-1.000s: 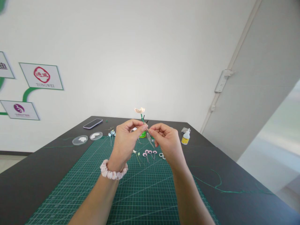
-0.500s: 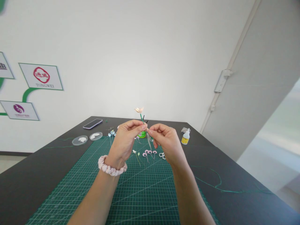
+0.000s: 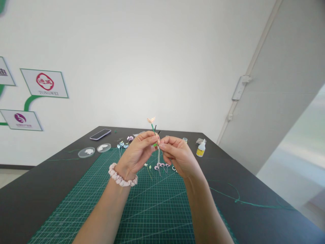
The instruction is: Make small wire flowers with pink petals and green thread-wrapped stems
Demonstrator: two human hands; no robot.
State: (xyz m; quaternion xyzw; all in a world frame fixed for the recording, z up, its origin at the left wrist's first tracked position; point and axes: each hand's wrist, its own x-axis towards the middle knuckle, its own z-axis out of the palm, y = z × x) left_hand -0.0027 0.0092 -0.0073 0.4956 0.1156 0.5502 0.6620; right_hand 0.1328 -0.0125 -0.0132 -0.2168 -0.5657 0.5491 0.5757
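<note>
My left hand (image 3: 138, 149) pinches the green-wrapped stem of a small pale pink artificial flower (image 3: 151, 120), held upright over the mat with its bloom above my fingertips. My right hand (image 3: 177, 150) is closed in a pinch against the stem just below my left fingertips. Whatever it grips there is too small to make out. Pale stem ends (image 3: 158, 155) hang down between the hands. Beneath them, several pink looped petals on wires (image 3: 162, 165) lie on the green cutting mat (image 3: 152, 210), beside a small white flower sprig (image 3: 148, 168).
Blue wired flowers (image 3: 121, 145) and a purple one (image 3: 130, 138) lie at the mat's far left. Two clear dishes (image 3: 82, 154) with white pieces and a phone (image 3: 100, 134) are farther left. On the right are a glue bottle (image 3: 201, 149) and loose green thread (image 3: 250, 204).
My right hand has closed in against the stem and turned slightly. The hanging stem ends now point straighter down, and the flower has tilted a little.
</note>
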